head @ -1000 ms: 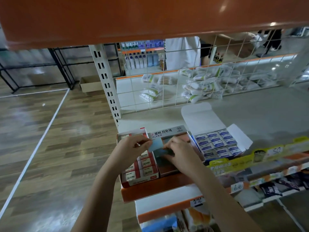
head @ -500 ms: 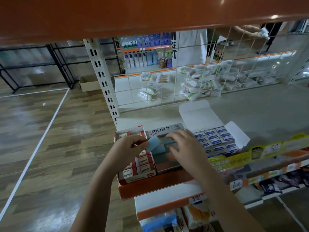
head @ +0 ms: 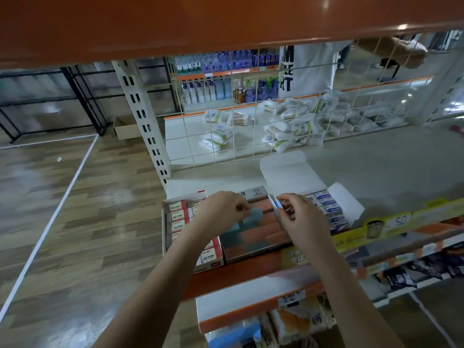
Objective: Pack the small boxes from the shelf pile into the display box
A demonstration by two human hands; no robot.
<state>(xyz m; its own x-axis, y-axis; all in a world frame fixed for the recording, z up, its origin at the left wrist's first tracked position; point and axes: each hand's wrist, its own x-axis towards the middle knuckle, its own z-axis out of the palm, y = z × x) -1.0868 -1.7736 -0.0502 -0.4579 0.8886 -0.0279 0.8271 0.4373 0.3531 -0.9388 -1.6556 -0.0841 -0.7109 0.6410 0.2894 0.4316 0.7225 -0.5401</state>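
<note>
Above the middle display box [head: 253,234] on the shelf [head: 376,172], the left hand [head: 221,209] pinches a teal small box [head: 254,213] for seating; the right hand [head: 301,219] grips a white-blue one [head: 276,205], apparently clearing space.

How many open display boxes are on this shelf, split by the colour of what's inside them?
Box with red-and-white 2B packs: 1
Box with teal and orange pieces: 1
Box with blue-and-white packs: 1
Total: 3
</note>
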